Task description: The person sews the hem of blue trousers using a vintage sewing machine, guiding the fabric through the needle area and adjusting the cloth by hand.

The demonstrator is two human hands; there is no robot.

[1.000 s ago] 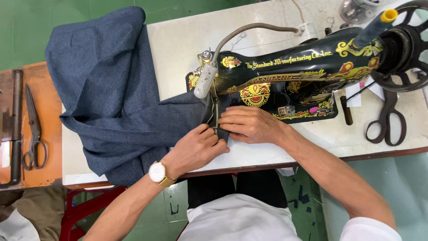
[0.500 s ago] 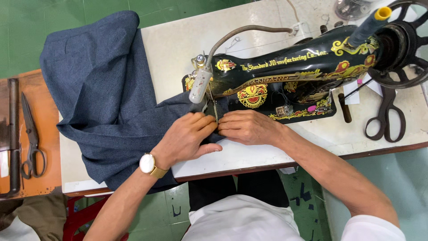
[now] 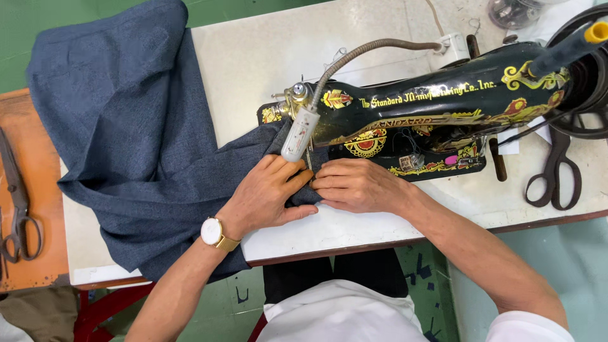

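Observation:
A large piece of dark blue fabric (image 3: pixel 126 126) spreads over the left of the white table (image 3: pixel 253 57) and hangs off its edge. My left hand (image 3: pixel 269 193), with a gold wristwatch, lies flat on the fabric beside the needle of a black sewing machine with gold ornament (image 3: pixel 430 107). My right hand (image 3: pixel 354 185) presses the fabric's edge just right of the needle, fingertips meeting those of the left. A small white lamp on a flexible neck (image 3: pixel 297 133) hangs over the needle and hides it.
Black scissors (image 3: pixel 557 174) lie on the table to the right of the machine. Another pair of scissors (image 3: pixel 19 209) rests on an orange wooden surface (image 3: pixel 38 253) at the left. The machine's handwheel (image 3: pixel 589 76) is at the far right.
My left hand slid up along the fabric to the needle and now meets the right hand. The view shifted slightly.

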